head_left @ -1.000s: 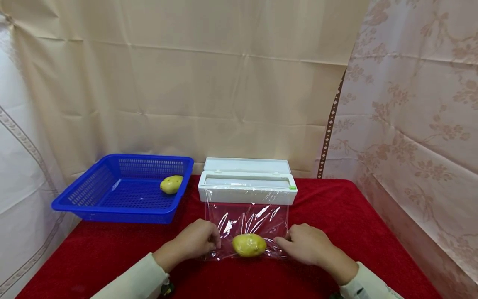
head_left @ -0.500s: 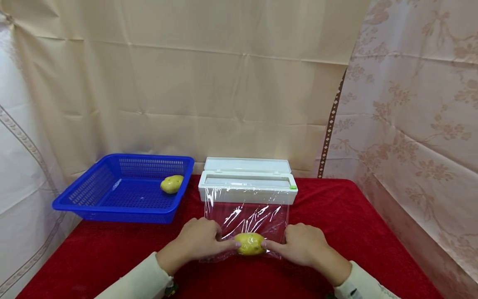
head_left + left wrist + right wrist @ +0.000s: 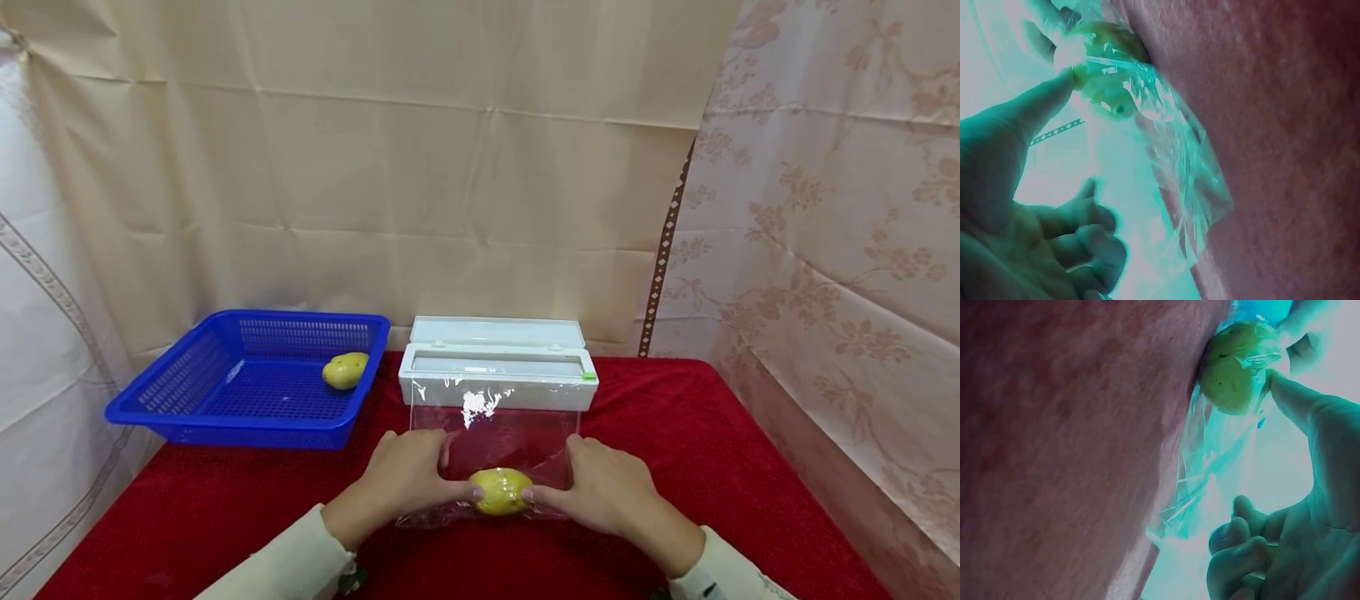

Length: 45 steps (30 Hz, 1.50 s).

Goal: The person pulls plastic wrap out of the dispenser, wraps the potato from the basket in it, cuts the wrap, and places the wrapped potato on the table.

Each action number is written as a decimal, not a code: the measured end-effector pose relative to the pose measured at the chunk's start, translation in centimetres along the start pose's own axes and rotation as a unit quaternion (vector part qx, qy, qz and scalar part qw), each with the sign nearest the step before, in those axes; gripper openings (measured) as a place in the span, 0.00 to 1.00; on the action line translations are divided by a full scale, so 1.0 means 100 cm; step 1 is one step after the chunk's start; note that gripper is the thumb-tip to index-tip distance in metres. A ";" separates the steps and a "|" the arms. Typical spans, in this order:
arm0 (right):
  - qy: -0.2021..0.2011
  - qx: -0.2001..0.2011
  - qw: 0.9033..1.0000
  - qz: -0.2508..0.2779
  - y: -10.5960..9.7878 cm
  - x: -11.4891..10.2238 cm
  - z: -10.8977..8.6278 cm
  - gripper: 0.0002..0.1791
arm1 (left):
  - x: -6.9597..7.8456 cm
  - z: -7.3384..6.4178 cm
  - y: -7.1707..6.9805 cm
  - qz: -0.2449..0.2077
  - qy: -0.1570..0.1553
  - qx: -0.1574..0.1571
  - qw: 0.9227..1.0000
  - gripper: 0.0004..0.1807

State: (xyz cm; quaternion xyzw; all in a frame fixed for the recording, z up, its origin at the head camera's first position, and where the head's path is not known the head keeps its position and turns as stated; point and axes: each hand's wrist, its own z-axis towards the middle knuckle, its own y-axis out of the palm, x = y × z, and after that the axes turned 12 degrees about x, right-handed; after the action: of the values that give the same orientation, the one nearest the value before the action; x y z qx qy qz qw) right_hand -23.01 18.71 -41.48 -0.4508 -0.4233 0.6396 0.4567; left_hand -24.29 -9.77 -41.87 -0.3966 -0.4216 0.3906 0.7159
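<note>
A yellow potato [image 3: 501, 492] lies near the front of the table under a sheet of clear cling film [image 3: 510, 437]. The film runs back to the white cling film box [image 3: 498, 393], whose lid stands raised. My left hand [image 3: 401, 475] touches the potato's left end with an extended thumb, its other fingers loosely bent. From the other end my right hand [image 3: 611, 483] presses with its thumb in the same way. Crumpled film [image 3: 1179, 169] hangs beside the potato in the left wrist view. Both wrist views show the bent fingers holding nothing visible.
A blue plastic basket [image 3: 247, 421] stands at the back left, with another potato [image 3: 346, 370] inside it by the right wall. Red cloth [image 3: 675, 433] covers the table. A beige curtain [image 3: 450, 167] hangs behind.
Both hands have shifted from the film's side edges inward, and their thumbs now touch the potato's ends. The film's front part has drawn in around the potato, and its glints have changed.
</note>
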 end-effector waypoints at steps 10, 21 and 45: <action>-0.111 0.064 0.981 0.147 0.003 -0.003 0.006 0.24 | 0.006 0.005 0.006 -0.122 0.080 0.039 0.988 0.15; -0.224 0.091 0.944 0.226 0.007 -0.004 0.008 0.09 | 0.011 0.003 0.006 -0.175 0.091 0.000 0.980 0.06; -0.211 0.062 0.962 0.160 0.010 -0.004 0.013 0.21 | 0.008 0.015 0.009 -0.187 0.080 -0.042 0.978 0.18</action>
State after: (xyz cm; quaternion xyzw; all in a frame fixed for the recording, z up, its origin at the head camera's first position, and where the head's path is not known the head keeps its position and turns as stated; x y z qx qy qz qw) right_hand -24.42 17.96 -42.09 -0.3384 -0.3917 0.8099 0.2760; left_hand -25.59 -8.39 -41.93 -0.3702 -0.4453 0.1988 0.7907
